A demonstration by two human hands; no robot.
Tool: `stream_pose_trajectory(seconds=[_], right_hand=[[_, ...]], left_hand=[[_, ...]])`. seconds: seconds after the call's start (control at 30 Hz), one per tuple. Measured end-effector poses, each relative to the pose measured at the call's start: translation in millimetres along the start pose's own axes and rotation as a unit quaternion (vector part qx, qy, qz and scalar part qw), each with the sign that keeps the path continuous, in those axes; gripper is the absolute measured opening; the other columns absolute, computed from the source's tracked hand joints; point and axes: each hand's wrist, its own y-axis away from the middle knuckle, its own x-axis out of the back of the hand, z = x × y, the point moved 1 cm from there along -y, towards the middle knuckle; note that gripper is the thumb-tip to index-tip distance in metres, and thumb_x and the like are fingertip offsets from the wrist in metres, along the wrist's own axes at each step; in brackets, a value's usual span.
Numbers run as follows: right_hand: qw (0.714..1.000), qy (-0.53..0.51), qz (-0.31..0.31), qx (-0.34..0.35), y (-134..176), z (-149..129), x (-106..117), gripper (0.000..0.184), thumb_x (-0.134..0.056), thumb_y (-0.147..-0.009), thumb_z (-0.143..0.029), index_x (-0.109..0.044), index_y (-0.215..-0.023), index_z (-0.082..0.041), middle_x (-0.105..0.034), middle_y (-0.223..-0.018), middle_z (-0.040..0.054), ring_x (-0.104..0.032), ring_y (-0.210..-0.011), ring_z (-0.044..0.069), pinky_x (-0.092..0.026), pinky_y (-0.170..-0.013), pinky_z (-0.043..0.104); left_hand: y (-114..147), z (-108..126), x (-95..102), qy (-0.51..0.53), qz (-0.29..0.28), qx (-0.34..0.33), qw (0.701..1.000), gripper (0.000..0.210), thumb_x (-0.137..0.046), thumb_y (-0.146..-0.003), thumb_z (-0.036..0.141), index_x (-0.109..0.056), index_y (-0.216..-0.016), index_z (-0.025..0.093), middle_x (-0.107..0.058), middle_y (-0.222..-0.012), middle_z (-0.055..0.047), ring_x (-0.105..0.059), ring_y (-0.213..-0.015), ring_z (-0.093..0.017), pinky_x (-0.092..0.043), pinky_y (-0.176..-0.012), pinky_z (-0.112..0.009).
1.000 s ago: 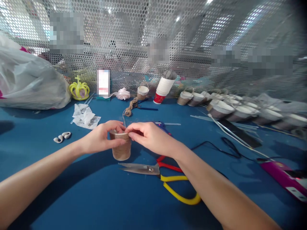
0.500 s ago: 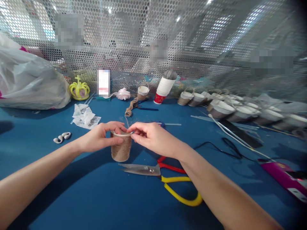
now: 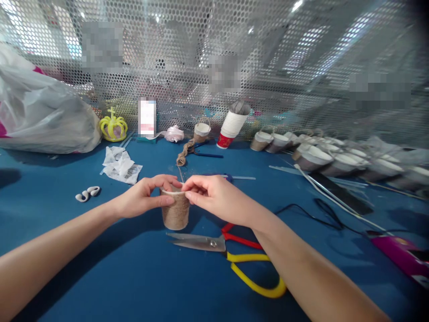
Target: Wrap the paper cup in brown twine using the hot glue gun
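Note:
A brown twine-wrapped cup (image 3: 176, 213) with a pale rim is held upright above the blue table. My left hand (image 3: 147, 194) grips its left side, thumb on the outer wall and fingers at the rim. At the right edge of the rim, my right hand (image 3: 211, 194) is closed in a pinch. A strand of twine runs from a small hank of twine (image 3: 182, 158) behind to the pinching fingertips. Below the cup lie scissors (image 3: 208, 243) with one red and one yellow handle, blades slightly apart.
Several wrapped cups (image 3: 315, 156) crowd the right rear. A stack of paper cups (image 3: 233, 123) leans by the perforated metal screen. Left are a plastic bag (image 3: 47, 116), a yellow crown (image 3: 114, 127) and crumpled paper (image 3: 120, 165). A black cable (image 3: 325, 214) and purple device (image 3: 398, 252) lie right.
The cup and both hands have shifted slightly right in view, and the whole scene has moved a little with the camera. Both hands keep their hold at the rim.

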Motion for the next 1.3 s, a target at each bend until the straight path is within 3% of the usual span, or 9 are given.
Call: stream_pose_trajectory(seconds=[0.1,0.23,0.4,0.57,0.8,1.07,1.3], right_hand=[[1.0,0.015,-0.001,0.001,0,-1,-2,0.012,-0.048,-0.081,-0.021,-0.058,-0.08,-0.016,-0.056,-0.065,-0.0011,-0.048,-0.057,0.009,-0.039,-0.055,0.022],[0.999,0.037,0.004,0.008,0,-2,-6,0.014,-0.046,-0.081,-0.02,-0.06,-0.082,-0.017,-0.057,-0.064,-0.0013,-0.046,-0.055,0.009,-0.036,-0.051,0.022],[0.998,0.049,0.021,0.014,1,-6,-12,0.017,-0.046,-0.081,-0.021,-0.062,-0.084,-0.017,-0.06,-0.067,0.0002,-0.05,-0.057,0.01,-0.036,-0.052,0.023],[0.997,0.06,0.036,0.014,2,-9,-14,0.019,-0.047,-0.082,-0.019,-0.063,-0.09,-0.017,-0.065,-0.073,0.0019,-0.055,-0.061,0.011,-0.039,-0.055,0.024],[0.999,0.033,0.036,0.02,2,-7,-13,0.017,-0.048,-0.082,-0.02,-0.063,-0.089,-0.018,-0.066,-0.073,0.0011,-0.056,-0.062,0.011,-0.039,-0.054,0.022],[0.996,0.072,0.051,0.033,2,-9,-14,0.016,-0.049,-0.081,-0.016,-0.064,-0.085,-0.017,-0.063,-0.068,-0.0007,-0.052,-0.058,0.009,-0.037,-0.055,0.021],[0.991,0.094,0.071,0.064,3,-10,-18,0.015,-0.05,-0.079,-0.011,-0.064,-0.083,-0.015,-0.061,-0.069,-0.0008,-0.049,-0.059,0.008,-0.037,-0.056,0.02]], left_hand=[[0,3,-0.5,-0.05,0.0,0.0,0.999,0.012,-0.06,-0.077,0.025,-0.053,-0.078,0.015,-0.058,-0.114,-0.01,-0.045,-0.119,-0.023,-0.033,-0.1,-0.037],[1,12,-6.6,-0.081,0.011,0.016,0.996,0.014,-0.059,-0.075,0.025,-0.053,-0.082,0.015,-0.055,-0.115,-0.011,-0.051,-0.109,-0.023,-0.04,-0.092,-0.035],[3,17,-15.6,-0.098,0.069,0.026,0.992,0.013,-0.056,-0.075,0.027,-0.051,-0.075,0.015,-0.058,-0.108,-0.011,-0.055,-0.101,-0.022,-0.045,-0.085,-0.032],[4,14,-17.1,-0.139,0.112,-0.031,0.983,0.006,-0.056,-0.073,0.021,-0.051,-0.072,0.017,-0.062,-0.095,-0.01,-0.052,-0.107,-0.023,-0.042,-0.089,-0.034],[5,12,-16.2,-0.091,0.103,-0.026,0.99,0.004,-0.054,-0.075,0.017,-0.052,-0.073,0.015,-0.059,-0.101,-0.012,-0.053,-0.103,-0.022,-0.043,-0.087,-0.035],[5,11,-17.7,-0.069,0.098,-0.015,0.993,0.005,-0.055,-0.074,0.019,-0.051,-0.073,0.015,-0.059,-0.104,-0.011,-0.055,-0.097,-0.02,-0.043,-0.084,-0.032],[5,16,-22.2,-0.076,0.135,-0.008,0.988,0.003,-0.054,-0.071,0.017,-0.052,-0.069,0.016,-0.062,-0.095,-0.008,-0.056,-0.093,-0.02,-0.042,-0.085,-0.033]])
